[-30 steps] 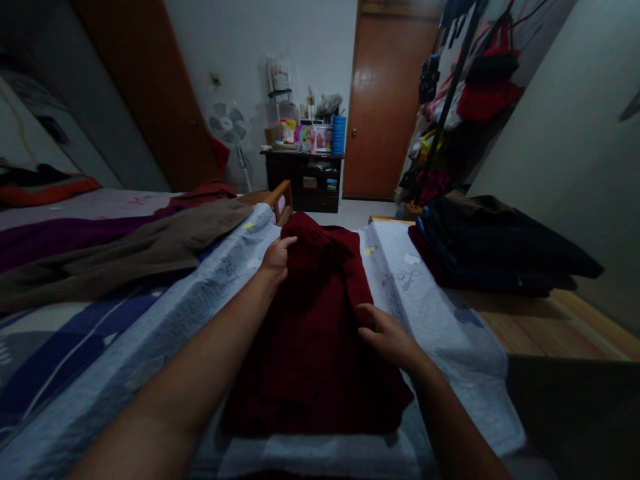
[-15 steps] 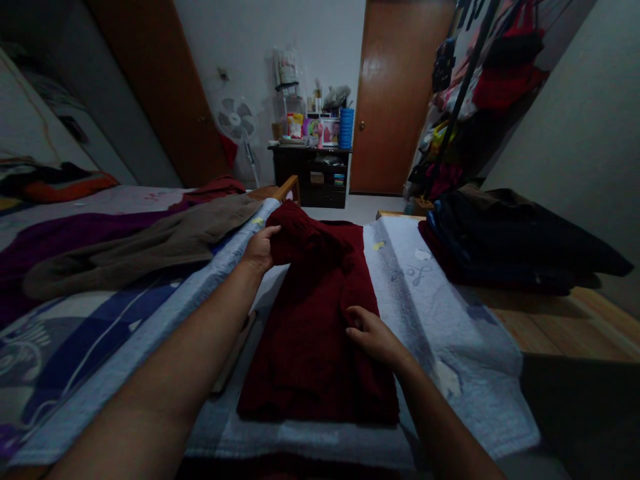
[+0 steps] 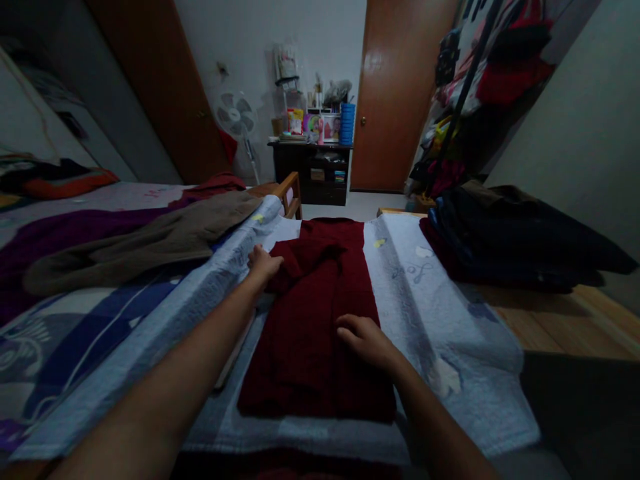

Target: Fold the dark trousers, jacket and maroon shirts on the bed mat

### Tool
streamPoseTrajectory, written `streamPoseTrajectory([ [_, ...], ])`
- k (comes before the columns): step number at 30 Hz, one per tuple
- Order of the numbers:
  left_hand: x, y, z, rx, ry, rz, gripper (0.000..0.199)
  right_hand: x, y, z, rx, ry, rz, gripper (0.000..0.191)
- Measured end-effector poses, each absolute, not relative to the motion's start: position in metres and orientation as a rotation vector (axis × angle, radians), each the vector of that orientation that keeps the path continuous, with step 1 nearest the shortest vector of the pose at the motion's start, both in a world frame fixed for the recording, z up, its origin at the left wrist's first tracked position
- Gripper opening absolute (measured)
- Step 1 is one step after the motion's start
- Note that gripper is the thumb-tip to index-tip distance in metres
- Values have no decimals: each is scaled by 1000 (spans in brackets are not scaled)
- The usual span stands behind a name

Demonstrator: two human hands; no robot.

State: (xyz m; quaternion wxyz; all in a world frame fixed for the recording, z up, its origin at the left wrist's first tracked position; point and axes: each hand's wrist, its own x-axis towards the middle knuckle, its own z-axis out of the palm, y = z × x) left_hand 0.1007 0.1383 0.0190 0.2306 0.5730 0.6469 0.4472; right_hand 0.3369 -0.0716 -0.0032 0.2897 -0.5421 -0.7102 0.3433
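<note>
A dark red long-sleeved top (image 3: 310, 333) lies partly folded on a pale blue patterned cloth (image 3: 425, 320). Its sleeve (image 3: 305, 257) is folded across the upper part, with the end pointing left. At that sleeve end, my left hand (image 3: 265, 263) is closed on the fabric; some of its fingertips are hard to make out in the dim light. My right hand (image 3: 367, 341) rests on the right side of the top, palm down, fingers extended and lightly bent, gripping nothing visible.
A stack of folded dark clothes (image 3: 510, 240) sits on a wooden surface (image 3: 550, 320) at the right. Brown-grey clothing (image 3: 150, 243) and purple clothing (image 3: 65, 243) lie on the left. Farther back stand a fan (image 3: 236, 117) and a black cabinet (image 3: 290, 173).
My left hand has brought the sleeve end down and nearer, and the sleeve lies flatter across the top. My right hand has shifted slightly left, its fingers flatter on the fabric.
</note>
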Motion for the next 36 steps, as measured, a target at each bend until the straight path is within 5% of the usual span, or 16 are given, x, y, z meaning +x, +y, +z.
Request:
streamPoseTrajectory([
  [2,110,130,18,1810,1971,1200,77,339,-65,-4,-1512,-1845,712,26],
  [9,159,111,10,2829,1488,621,44,338,-46,-37,-1736,-1901,72,42],
  [19,196,155,-7,2843,1623,492,55,326,-48,-52,-1860,-2002,78,47],
  [25,202,178,-3,2909,1571,434,30,326,-48,-52,-1867,-1991,102,47],
  [36,179,205,2,3094,1360,514,38,325,-48,-51,-1864,-1979,136,48],
])
